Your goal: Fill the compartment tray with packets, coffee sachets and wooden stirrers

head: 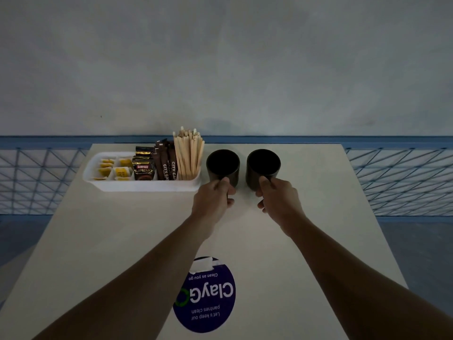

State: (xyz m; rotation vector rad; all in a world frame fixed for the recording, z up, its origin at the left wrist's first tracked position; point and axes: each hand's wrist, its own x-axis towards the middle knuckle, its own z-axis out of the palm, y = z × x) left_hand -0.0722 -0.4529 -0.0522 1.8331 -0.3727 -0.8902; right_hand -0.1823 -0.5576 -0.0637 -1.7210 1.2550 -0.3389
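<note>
A white compartment tray point(137, 185) stands at the table's far left. It holds yellow packets point(107, 168) on the left, dark coffee sachets point(144, 168) and brown stick sachets point(166, 165) in the middle, and upright wooden stirrers point(188, 155) at its right end. Two dark mugs stand just right of the tray. My left hand point(213, 200) grips the left mug point(222, 166) at its near side. My right hand point(277, 200) grips the right mug point(263, 166) the same way. Both handles are hidden by my fingers.
The pale table point(306, 217) ends at a grey wall behind the tray and mugs. A round purple sticker point(204, 294) lies on the near part of the table. Blue wire mesh railing point(397, 180) runs along both sides.
</note>
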